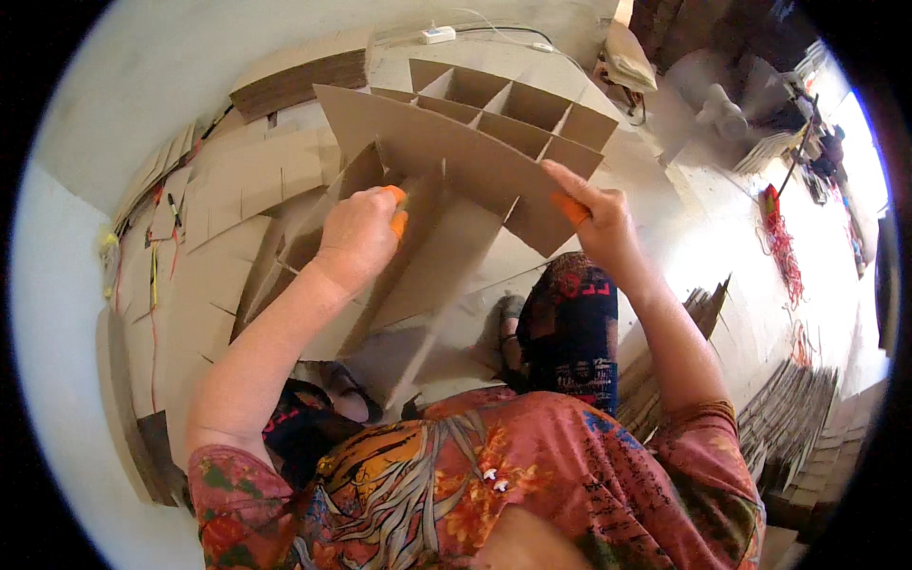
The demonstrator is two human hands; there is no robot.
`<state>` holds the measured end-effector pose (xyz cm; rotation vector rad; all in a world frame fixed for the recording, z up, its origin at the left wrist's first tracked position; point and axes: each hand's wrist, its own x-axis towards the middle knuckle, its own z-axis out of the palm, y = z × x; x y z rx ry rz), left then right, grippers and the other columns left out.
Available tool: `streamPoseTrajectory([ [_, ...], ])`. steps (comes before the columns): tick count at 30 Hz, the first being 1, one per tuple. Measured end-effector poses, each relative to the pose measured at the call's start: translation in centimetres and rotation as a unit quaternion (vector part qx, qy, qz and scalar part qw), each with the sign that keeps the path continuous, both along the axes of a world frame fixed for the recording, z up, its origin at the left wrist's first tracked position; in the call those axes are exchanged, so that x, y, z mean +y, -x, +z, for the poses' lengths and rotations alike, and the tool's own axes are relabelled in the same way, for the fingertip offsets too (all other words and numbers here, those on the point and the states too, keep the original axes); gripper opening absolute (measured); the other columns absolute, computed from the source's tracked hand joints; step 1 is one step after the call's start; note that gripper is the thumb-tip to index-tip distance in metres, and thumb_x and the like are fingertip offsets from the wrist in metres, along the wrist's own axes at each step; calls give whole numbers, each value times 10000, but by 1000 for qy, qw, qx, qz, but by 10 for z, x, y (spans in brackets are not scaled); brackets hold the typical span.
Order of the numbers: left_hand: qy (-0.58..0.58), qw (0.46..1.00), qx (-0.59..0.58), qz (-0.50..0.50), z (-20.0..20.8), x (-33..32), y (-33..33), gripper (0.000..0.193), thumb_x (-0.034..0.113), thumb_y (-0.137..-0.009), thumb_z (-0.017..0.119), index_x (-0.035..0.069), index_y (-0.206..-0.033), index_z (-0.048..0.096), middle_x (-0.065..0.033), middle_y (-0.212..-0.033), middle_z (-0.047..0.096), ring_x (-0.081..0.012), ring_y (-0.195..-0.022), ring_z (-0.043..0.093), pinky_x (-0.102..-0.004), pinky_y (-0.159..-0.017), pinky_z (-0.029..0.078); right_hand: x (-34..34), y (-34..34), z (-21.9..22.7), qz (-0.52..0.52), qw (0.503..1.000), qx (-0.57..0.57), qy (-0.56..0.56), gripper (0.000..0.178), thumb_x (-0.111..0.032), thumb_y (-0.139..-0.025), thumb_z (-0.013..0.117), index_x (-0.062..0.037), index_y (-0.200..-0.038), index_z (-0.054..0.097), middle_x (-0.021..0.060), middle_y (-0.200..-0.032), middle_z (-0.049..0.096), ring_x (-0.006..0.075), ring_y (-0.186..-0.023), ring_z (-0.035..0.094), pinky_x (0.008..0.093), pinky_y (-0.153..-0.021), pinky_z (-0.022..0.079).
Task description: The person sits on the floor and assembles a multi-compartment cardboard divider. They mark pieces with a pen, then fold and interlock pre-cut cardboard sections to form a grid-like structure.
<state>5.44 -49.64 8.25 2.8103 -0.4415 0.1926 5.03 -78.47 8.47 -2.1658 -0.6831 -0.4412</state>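
Head view: my right hand (pixel 608 228) has fingers gripping the right end of the long cardboard strip (pixel 427 141); on its near side my left hand (pixel 355 237) is curled, hold unclear; beyond it divider cells (pixel 532 106) look interlocked; nearer cross strips (pixel 446 255) seem only partly joined.

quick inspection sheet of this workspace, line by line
surface: pale floor, loose cardboard sheets at left
things: slotted cardboard grid; long panel tilted across it
clutter: cardboard stack beyond the grid, more stacks lower right, tangled red string at right
hands: right hand holds the panel's right end; left hand is curled among the dividers, its grip unclear; orange covers on some fingertips
cables: white power strip with a dark cable, beyond the grid
surroundings: fan upper right, pale wall left
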Motion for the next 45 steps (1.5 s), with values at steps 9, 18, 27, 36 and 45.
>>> streamPoseTrajectory([
  [9, 7, 995, -3, -95, 3, -56, 41, 214, 232, -764, 638, 29, -833, 628, -161, -764, 616, -339, -676, 597, -408, -594, 472, 5, 4, 5, 24, 998, -1, 57, 421, 39, -811, 540, -84, -1214, 524, 203, -1017, 613, 305, -888, 634, 313, -785, 487],
  [18, 72, 992, 53, -93, -1, -39, 39, 156, 169, -771, 629, 26, -831, 646, -188, -710, 609, -309, -609, 594, -373, -559, 465, 4, -3, -20, 78, 993, -2, 88, 492, 47, -726, 504, -71, -1204, 508, 202, -844, 603, 367, -744, 599, 363, -663, 499],
  [27, 142, 970, -40, 195, 15, 117, -26, 290, 205, -826, 631, 37, -1062, 618, -134, -927, 651, -179, -827, 601, -284, -740, 466, -20, -12, -38, 20, 990, 37, 133, 477, 58, -771, 491, -98, -1221, 515, 212, -755, 563, 351, -689, 581, 393, -651, 465],
  [36, -132, 967, -209, 62, -106, 180, -105, 409, 250, -758, 656, 38, -1096, 566, -207, -1037, 589, -326, -977, 565, -445, -840, 440, -20, -40, -45, -39, 995, -10, 94, 457, 60, -784, 531, -105, -1211, 530, 181, -821, 602, 322, -727, 597, 339, -657, 473],
  [45, 103, 975, 14, 197, -83, 237, -128, 264, 253, -835, 597, 34, -972, 652, -181, -789, 636, -241, -711, 600, -347, -633, 444, 1, -33, -24, -85, 983, -145, 77, 418, -64, -805, 619, -75, -1211, 520, 177, -954, 618, 295, -815, 609, 333, -719, 483],
])
